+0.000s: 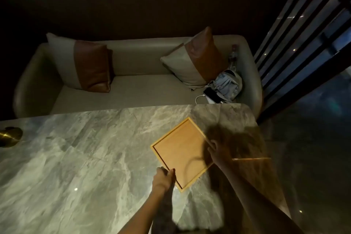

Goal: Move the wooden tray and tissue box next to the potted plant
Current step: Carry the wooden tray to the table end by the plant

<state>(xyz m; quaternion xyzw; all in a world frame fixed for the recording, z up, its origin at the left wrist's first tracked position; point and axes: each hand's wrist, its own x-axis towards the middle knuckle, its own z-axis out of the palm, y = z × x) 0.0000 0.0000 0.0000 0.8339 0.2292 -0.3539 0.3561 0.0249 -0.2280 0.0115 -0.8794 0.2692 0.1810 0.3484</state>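
I see the wooden tray (180, 153) flat on the marble counter (85, 157), its long axis running 11 to 5 o'clock. My left hand (163, 176) pinches its 7 o'clock rim; my right hand (218, 150) grips the 3 o'clock rim. A beige sofa (144, 85) sits beyond.

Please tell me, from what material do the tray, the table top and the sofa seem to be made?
The tray looks like pale wood with a matte finish: even honey colour, raised rim. The table top looks like polished marble or a stone-look slab: grey veining, glossy reflections. The sofa seems smooth beige leather or imitation leather, with a soft sheen.
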